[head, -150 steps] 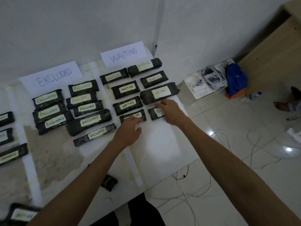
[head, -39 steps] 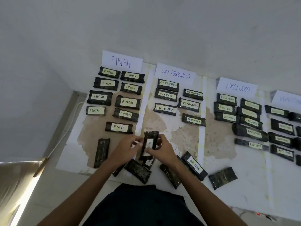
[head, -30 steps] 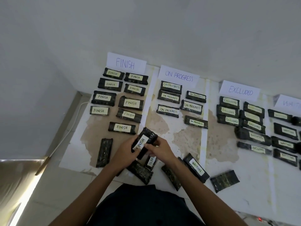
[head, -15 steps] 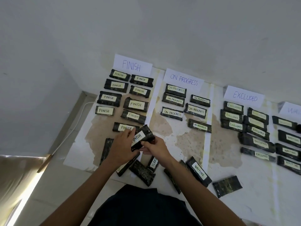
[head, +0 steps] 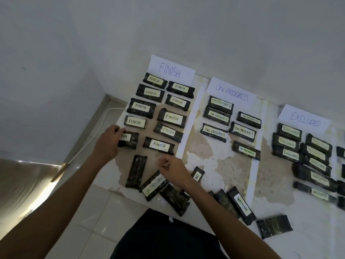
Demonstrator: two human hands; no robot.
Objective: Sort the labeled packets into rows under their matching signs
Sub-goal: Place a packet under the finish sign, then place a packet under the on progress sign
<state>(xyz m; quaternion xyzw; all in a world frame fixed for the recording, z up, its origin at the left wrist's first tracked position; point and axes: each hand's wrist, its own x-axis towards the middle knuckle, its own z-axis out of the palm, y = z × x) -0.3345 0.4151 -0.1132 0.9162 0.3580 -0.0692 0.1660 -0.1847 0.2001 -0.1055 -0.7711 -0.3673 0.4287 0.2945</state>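
FINISH packet (head: 130, 140), held up between both hands over the loose pile half a second ago, now lies on the table (head: 214, 165) at the foot of the left row under the FINISH sign (head: 170, 71). The left hand (head: 108, 144) has fingers and thumb curled round the packet's left end, hiding part of the label. The right hand (head: 171, 169) has let go and hangs curled with nothing in it. This packet looks sorted, so another pick is due. Just under the right hand lies an ON PROGRESS packet (head: 154, 185), beside a face-down packet (head: 136, 171). A WAITING packet (head: 242, 204) lies further right. The pile overlaps, and face-down packets need turning before they can be read.
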